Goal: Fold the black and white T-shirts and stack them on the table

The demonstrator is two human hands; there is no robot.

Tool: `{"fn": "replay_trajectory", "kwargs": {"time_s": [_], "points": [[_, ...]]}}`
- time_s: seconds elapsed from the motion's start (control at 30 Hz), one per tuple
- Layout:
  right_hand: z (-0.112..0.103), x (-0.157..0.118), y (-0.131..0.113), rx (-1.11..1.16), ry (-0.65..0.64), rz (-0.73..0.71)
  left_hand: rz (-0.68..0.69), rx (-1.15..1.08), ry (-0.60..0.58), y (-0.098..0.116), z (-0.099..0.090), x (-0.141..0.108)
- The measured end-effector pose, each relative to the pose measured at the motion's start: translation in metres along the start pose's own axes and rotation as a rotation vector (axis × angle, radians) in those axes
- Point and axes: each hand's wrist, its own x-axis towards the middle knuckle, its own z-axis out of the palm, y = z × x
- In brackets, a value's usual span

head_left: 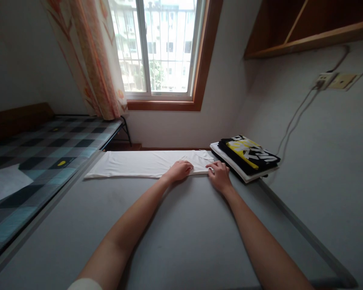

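Observation:
A white cloth, folded into a long flat strip, lies across the far end of the grey table. My left hand rests on the strip right of its middle, fingers curled down onto the fabric; whether they pinch any of it is hidden. At the strip's right end, my right hand touches the near corner with its fingers bent and somewhat apart. Just right of that hand sits a stack of folded clothes, with a black piece printed in yellow and white on top.
A bed with a checked cover stands on the left, with a white paper on it. Beyond the table are a window and a patterned curtain. Cables hang from a wall socket below a wooden shelf.

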Motion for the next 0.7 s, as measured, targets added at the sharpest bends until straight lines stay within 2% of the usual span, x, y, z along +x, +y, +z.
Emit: {"fn": "replay_trajectory", "kwargs": {"time_s": [0.13, 0.23, 0.33, 0.4, 0.5, 0.57, 0.7], "points": [[0.002, -0.003, -0.011, 0.093, -0.112, -0.160, -0.016, 0.042, 0.006, -0.003, 0.011, -0.003], [0.003, -0.005, -0.015, 0.100, -0.185, -0.164, -0.068, 0.071, -0.029, -0.004, 0.013, -0.005], [0.003, -0.006, -0.016, 0.065, -0.170, -0.137, -0.142, 0.092, -0.038, -0.003, 0.013, -0.006], [0.004, -0.006, -0.015, 0.024, -0.122, -0.097, -0.238, 0.112, 0.017, -0.003, 0.010, -0.006], [0.006, -0.004, -0.009, -0.040, -0.016, 0.030, -0.488, 0.154, 0.109, -0.004, 0.004, -0.006], [0.008, -0.004, -0.004, -0.067, 0.006, 0.111, -0.607, 0.166, 0.117, -0.007, 0.000, -0.007], [0.011, -0.004, 0.003, -0.070, -0.072, 0.195, -0.631, 0.116, 0.105, -0.011, -0.002, -0.007]]}}
